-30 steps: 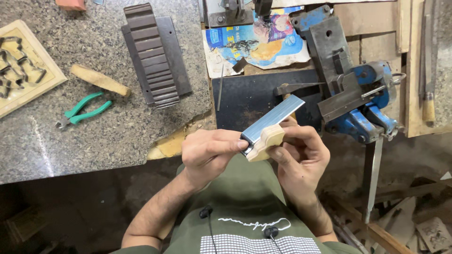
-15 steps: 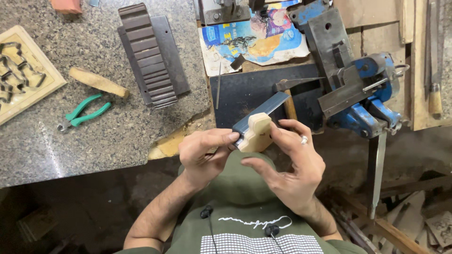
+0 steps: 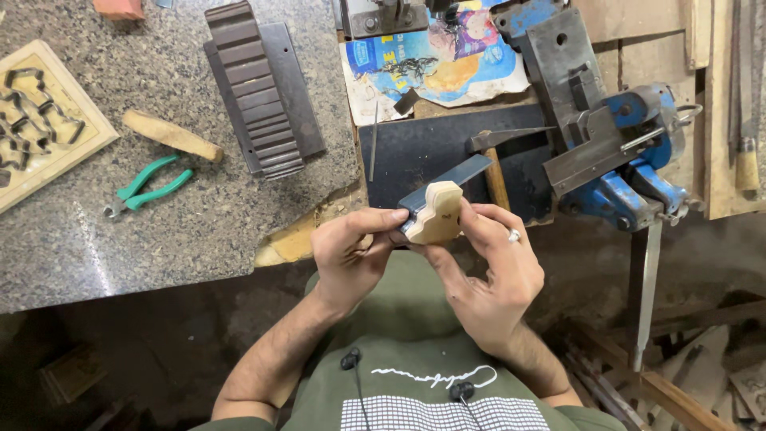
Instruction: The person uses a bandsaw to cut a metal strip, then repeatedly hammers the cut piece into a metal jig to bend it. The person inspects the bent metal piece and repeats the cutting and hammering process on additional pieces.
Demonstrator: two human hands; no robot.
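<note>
Wood piece [image 3: 435, 214] pinched by both hands, colourful torn label [image 3: 435, 68] on bench beyond

1 head camera looks steeply down, close above the workbench [image 3: 159, 231].

Two hands: left hand [image 3: 351, 251], right hand [image 3: 487, 271]. One wooden piece [image 3: 435, 214], one file [image 3: 447, 179], one pliers [image 3: 148, 187], one vise [image 3: 614, 152], one hammer [image 3: 495, 156].

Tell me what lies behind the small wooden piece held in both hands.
A flat grey file runs behind the wooden piece, slanting toward the blue vise. Its near end is hidden by the left hand.
</note>
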